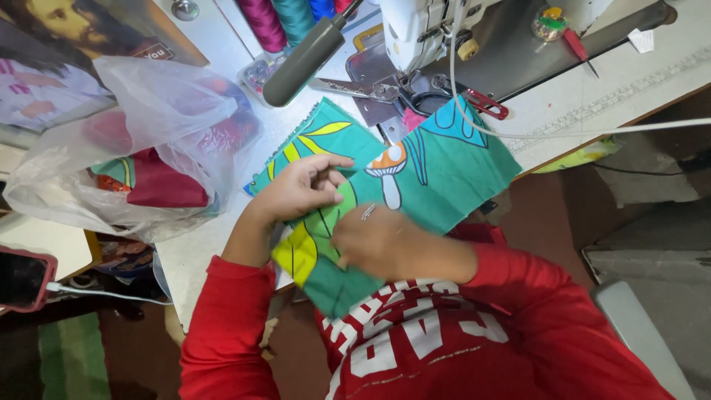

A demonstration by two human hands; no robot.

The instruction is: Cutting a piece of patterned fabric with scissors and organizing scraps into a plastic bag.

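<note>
Two hands are working: my left hand is pinching the green printed fabric, my right hand is gripping it on the surface.

Single head view, worn by the person, looking steeply down and slightly forward over the red-sleeved arms. Close range: left hand and right hand sit mid-frame on teal printed fabric. Sewing machine is cut off at the top edge; floor shows at the right and bottom left. No second view, so nothing shared.
</note>
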